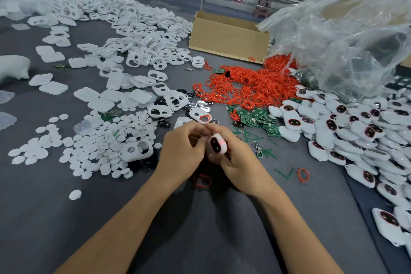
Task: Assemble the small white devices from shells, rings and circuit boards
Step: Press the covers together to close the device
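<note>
Lying against plastic bag [347,35], red rings [251,87].

Red ring [202,186] half hidden — device pile [364,131] (right edge) cut off.

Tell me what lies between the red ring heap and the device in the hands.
In the head view, a small pile of green circuit boards lies between the red ring heap and the held device.

On the surface [66,229], shells [124,29] spread across the left and back, with discs [100,140] before them. Rings [244,87] lie heaped in the middle, a box [229,38] behind them and circuit boards [260,118] just before them. Finished devices [355,131] pile at the right, a bag [344,40] behind them.
</note>
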{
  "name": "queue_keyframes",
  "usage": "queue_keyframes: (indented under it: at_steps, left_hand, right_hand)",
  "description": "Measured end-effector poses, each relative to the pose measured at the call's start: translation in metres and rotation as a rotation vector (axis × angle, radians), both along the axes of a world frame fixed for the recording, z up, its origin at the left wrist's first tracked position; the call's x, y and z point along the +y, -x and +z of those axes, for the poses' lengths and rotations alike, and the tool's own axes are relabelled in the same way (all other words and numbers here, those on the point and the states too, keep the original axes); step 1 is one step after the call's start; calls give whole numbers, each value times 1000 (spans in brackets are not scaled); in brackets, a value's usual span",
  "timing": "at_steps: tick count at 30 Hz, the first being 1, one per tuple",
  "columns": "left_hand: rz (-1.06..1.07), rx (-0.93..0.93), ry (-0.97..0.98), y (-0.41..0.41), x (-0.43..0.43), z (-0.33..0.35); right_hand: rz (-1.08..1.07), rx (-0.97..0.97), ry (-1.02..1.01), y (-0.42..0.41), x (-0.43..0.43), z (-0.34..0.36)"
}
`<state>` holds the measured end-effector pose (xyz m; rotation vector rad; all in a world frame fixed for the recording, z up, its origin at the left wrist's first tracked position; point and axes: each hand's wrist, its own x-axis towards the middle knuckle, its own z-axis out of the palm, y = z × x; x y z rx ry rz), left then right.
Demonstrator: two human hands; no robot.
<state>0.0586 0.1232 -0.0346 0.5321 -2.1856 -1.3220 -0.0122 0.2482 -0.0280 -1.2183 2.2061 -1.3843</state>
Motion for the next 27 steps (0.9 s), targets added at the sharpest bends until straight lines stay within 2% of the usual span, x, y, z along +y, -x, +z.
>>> queue_keyframes:
  at_steps: [4, 8, 11, 14, 15, 17, 19, 22, 27]
  left_hand:
    - [78, 8, -88, 0, -4, -3]
    - [106, 75, -215, -1, -3, -2]
    - [146, 107, -169, -1, -3, 0]
    - [221, 170, -95, -2, -2, 2]
    - [244, 195, -86, -2, -2, 3]
    - [269, 246, -81, -3, -1, 6]
    - [273, 269, -71, -4, -1, 7]
    - [261, 284, -59, -6, 0, 8]
    - [202, 284, -67, -4, 3, 8]
  right_hand:
    - [-36, -46, 66, -2, -1, 1]
    - [-182, 132, 143, -4, -3, 5]
    - [-225, 135, 150, -6, -2, 9]
    - [-292, 343, 188, -13, -4, 10]
    - [-316, 415, 172, -15, -5, 11]
    - [-287, 517, -1, -16, -7, 7]
    - [-226, 544, -139, -16, -5, -3]
    - [-174, 460, -67, -17, -2, -4]
    - [-137, -19, 170, -17, -5, 8]
